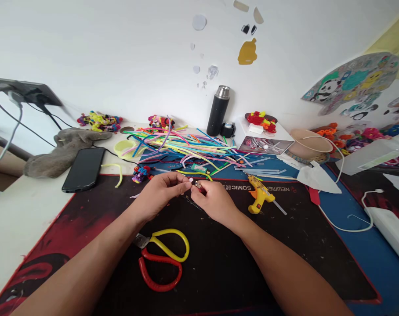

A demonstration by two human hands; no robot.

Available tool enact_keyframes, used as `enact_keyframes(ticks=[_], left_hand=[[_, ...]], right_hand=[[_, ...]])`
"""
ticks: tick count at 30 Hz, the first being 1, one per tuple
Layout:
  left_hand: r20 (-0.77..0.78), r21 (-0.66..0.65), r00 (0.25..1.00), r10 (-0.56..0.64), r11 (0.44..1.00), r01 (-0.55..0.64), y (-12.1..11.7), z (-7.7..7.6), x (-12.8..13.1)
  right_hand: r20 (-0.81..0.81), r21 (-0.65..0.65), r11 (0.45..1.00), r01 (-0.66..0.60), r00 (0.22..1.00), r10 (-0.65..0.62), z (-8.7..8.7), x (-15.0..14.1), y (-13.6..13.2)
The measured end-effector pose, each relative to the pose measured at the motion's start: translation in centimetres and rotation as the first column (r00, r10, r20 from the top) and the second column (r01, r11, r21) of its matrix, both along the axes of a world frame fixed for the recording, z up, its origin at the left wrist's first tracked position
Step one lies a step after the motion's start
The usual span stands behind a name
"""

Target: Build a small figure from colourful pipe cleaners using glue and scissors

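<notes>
My left hand (161,192) pinches a small white piece (191,180) between thumb and fingertips. Close beside it, my right hand (215,199) is closed around a small metal-topped thing with some red on it, which looks like a lighter (197,184); most of it is hidden by the fingers. The fingertips of both hands nearly meet above the black desk mat (226,263). Below my left wrist lie scissors (186,249) with one yellow and one red handle, their blades partly covered by my forearm. A yellow glue gun (261,193) rests to the right of my right hand.
Behind the hands lies a heap of coloured pipe cleaners (186,147). A black thermos (217,114) stands by a white box (265,138). A phone (84,169) is at left, a power strip (390,232) with white cable at right. Glue sticks (257,170) lie near the gun.
</notes>
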State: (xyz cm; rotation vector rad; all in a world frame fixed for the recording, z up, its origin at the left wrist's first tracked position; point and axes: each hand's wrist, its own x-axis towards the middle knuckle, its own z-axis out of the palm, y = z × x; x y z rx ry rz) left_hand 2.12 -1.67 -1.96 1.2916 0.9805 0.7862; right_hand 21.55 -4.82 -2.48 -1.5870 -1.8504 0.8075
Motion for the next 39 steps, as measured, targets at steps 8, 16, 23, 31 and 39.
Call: enact_keyframes(ticks=[8, 16, 23, 31, 39], left_hand=[[-0.103, 0.071, 0.994, -0.018, 0.997, 0.025, -0.1, 0.7, -0.1], [-0.195, 0.098, 0.981, -0.018, 0.994, 0.037, -0.3, 1.1, -0.2], [-0.161, 0.072, 0.987, -0.008, 0.997, 0.020, -0.2, 1.0, -0.1], [0.044, -0.043, 0.996, 0.080, 0.996, -0.078, 0.1, 0.8, 0.3], [0.099, -0.075, 0.992, 0.075, 0.995, -0.068, 0.1, 1.1, 0.4]], right_hand=[[0.034, -0.010, 1.000, -0.011, 0.999, 0.011, -0.1, 0.0, 0.0], [0.055, -0.015, 1.000, -0.009, 0.998, 0.010, -0.1, 0.0, 0.0], [0.023, -0.020, 1.000, -0.008, 1.000, 0.008, -0.2, 0.1, 0.1], [-0.277, -0.049, 0.994, -0.094, 0.958, 0.077, 0.3, 1.0, 0.2], [-0.453, -0.070, 0.992, -0.105, 0.889, 0.062, 0.2, 1.2, 0.2]])
